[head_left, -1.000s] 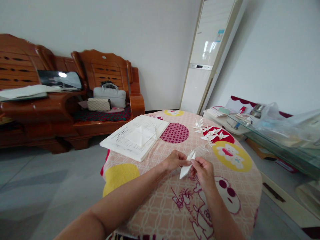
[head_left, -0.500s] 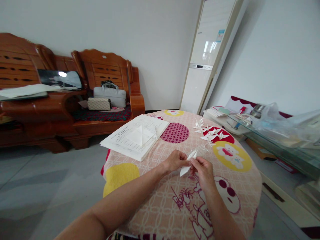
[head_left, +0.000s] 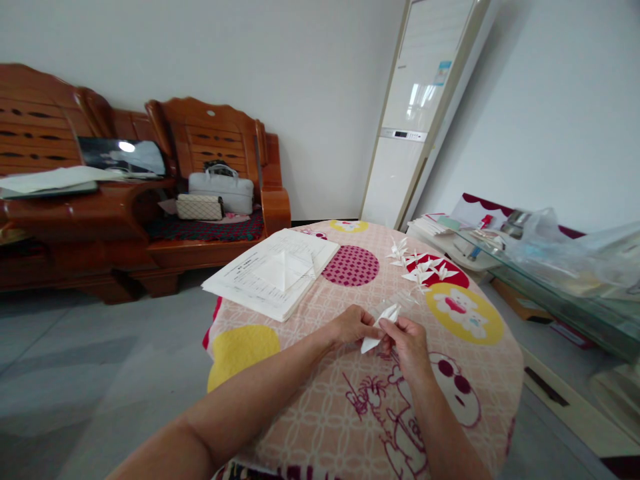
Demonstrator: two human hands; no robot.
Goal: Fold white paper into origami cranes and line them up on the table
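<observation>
Bench (head_left: pixel 310 420) fills the lower middle of my feed, draped and patterned. Printed sheets (head_left: pixel 250 293) lie stacked at its left, a creased white square (head_left: pixel 283 270) on top. Folded white cranes (head_left: pixel 423 271) cluster toward the far right. And I've got left hand (head_left: pixel 356 325) and right hand (head_left: pixel 409 337), both pinched closed on one slim folded paper (head_left: pixel 389 313), held between them over the bench's middle.

Home living room: carved wooden seats (head_left: pixel 213 137), cartoon-print tablecloth (head_left: pixel 310 427), handbag (head_left: pixel 235 193).
</observation>
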